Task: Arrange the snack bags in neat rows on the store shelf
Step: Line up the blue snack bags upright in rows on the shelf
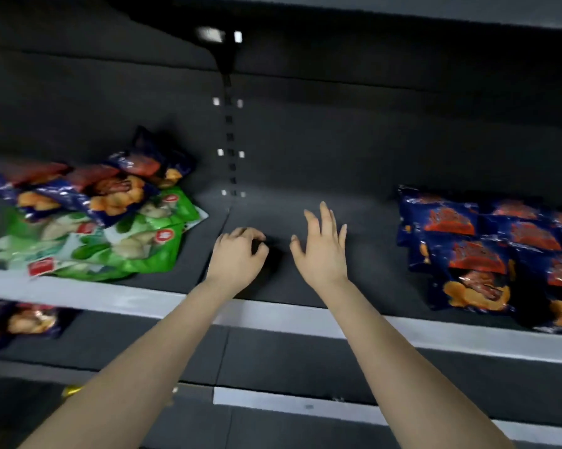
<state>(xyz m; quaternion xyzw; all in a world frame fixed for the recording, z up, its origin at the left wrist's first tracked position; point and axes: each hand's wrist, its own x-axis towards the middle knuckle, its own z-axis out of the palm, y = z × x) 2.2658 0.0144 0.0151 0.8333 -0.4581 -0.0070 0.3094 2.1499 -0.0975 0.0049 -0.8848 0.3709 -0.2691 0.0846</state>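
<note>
A loose pile of snack bags lies at the left of the dark shelf (pixel 364 228): green bags (pixel 137 244) below, dark blue bags (pixel 111 192) on top of them. At the right, more dark blue bags (pixel 487 254) lie flat in overlapping rows. My left hand (pixel 237 257) hovers over the bare middle of the shelf with its fingers curled and nothing in it. Beside it, my right hand (pixel 321 251) is spread with straight fingers, also holding nothing. Neither hand touches a bag.
The shelf has a pale front rail (pixel 273 315). A slotted upright (pixel 229 137) runs down the back wall behind my hands. On the lower shelf at the left lies another blue bag (pixel 23 322). The shelf above overhangs the top of the view.
</note>
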